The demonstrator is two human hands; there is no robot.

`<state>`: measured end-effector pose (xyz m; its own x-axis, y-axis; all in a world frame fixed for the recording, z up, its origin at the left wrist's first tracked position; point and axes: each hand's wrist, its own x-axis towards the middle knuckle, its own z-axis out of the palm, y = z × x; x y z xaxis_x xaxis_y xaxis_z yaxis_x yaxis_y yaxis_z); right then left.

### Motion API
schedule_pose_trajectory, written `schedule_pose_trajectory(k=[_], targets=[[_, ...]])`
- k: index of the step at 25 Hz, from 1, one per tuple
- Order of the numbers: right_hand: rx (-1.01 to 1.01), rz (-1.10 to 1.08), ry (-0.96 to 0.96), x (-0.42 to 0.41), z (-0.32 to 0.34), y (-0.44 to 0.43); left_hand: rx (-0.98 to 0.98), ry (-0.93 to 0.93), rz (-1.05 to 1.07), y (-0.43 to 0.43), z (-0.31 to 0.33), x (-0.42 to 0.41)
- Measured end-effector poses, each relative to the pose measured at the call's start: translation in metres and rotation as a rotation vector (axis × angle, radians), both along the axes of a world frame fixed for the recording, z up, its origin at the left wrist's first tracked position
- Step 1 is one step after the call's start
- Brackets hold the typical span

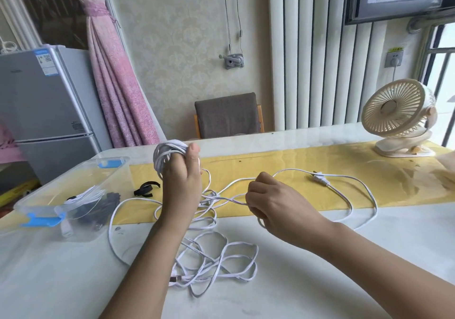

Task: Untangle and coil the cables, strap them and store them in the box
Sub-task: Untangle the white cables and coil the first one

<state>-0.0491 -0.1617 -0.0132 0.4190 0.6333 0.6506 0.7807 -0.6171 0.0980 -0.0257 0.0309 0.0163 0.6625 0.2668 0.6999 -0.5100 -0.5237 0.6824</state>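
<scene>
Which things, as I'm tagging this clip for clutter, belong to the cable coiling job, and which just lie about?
Job: left hand gripping the white coil; right hand pinching the loose cable; black strap; clear box.
Lying about: fan; chair; fridge.

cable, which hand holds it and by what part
Left hand grips the wound coil around its loops; right hand pinches a loose run of the cable.
</scene>
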Motion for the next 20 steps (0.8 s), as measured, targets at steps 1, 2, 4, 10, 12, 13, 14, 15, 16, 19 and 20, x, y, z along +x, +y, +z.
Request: schedule_pose_trajectory(k=[1, 2, 4, 10, 12, 13, 14, 15, 16, 19, 20], targets=[[0.027, 0.007, 0.007, -0.001, 0.002, 0.000, 0.151, 0.019, 0.037, 0.006, -0.003, 0.003], [0.051, 0.013, 0.013, -0.003, 0.003, 0.000, 0.263, 0.055, 0.031, 0.010, -0.006, 0.006], [0.085, 0.017, 0.013, -0.004, 0.007, 0.000, 0.414, 0.157, -0.097, 0.009, -0.009, 0.005], [0.255, -0.050, -0.082, 0.003, 0.023, -0.018, 0.492, 0.512, -0.458, -0.016, -0.012, -0.011], [0.324, -0.120, -0.118, 0.011, 0.025, -0.028, 0.363, 0.623, -0.587, -0.025, -0.008, -0.020], [0.341, -0.154, -0.126, 0.015, 0.024, -0.033, 0.317, 0.671, -0.635, -0.029, -0.004, -0.027], [0.347, -0.184, -0.130, 0.019, 0.022, -0.038, 0.281, 0.724, -0.675, -0.033, -0.002, -0.033], [0.348, -0.210, -0.132, 0.023, 0.020, -0.043, 0.247, 0.788, -0.725, -0.037, 0.001, -0.038], [0.349, -0.229, -0.132, 0.026, 0.019, -0.046, 0.211, 0.861, -0.794, -0.039, 0.002, -0.043], [0.364, -0.278, -0.133, 0.031, 0.019, -0.053, 0.072, 1.013, -1.041, -0.042, 0.009, -0.050], [0.371, -0.296, -0.132, 0.031, 0.019, -0.054, 0.014, 1.060, -1.107, -0.040, 0.011, -0.050]])
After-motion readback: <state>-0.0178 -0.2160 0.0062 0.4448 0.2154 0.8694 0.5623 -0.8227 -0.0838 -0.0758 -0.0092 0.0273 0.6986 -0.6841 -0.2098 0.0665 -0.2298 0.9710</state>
